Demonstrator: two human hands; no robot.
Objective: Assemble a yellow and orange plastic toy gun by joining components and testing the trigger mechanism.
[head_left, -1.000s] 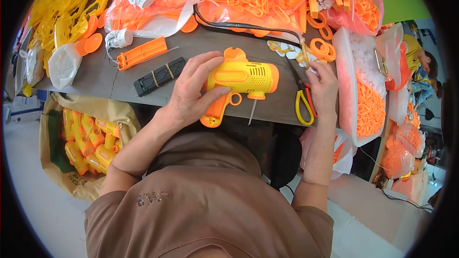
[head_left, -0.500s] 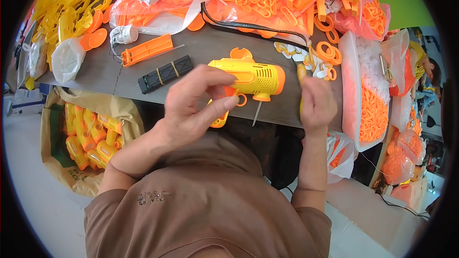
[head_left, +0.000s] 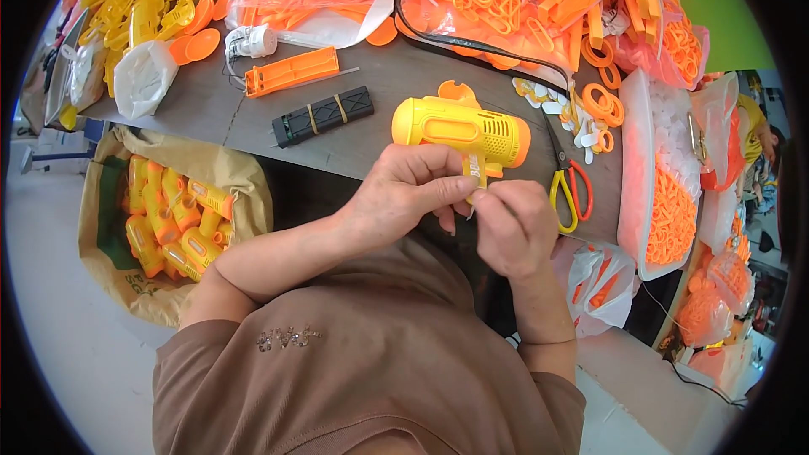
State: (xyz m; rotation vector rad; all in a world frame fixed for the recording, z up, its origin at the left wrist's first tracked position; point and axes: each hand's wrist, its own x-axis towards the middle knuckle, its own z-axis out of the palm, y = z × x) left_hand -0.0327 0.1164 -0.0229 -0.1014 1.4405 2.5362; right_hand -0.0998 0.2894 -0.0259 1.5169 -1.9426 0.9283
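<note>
My left hand [head_left: 413, 185] and my right hand [head_left: 518, 223] meet near the table's front edge. Both pinch a small yellow label [head_left: 474, 170] with pale lettering between thumb and fingertips. Just beyond them a yellow toy bubble-gun body [head_left: 447, 122] with an orange end lies on its side on the table. An orange round flap sticks up from its far side, and my hands hide part of its handle. To the right of my right hand lie scissors [head_left: 571, 190] with one yellow and one red handle loop.
Left on the table are a black battery box [head_left: 323, 117], an orange casing [head_left: 291, 71] and white motors [head_left: 251, 42]. Orange parts pile up behind. A white bin [head_left: 634, 168] of orange rings stands right; a paper bag [head_left: 101, 240] of yellow-orange bodies is left, below the tabletop.
My right hand has left the spot by the scissors and joined my left hand. Both now pinch the label in front of the toy body. The whole view has shifted slightly.
</note>
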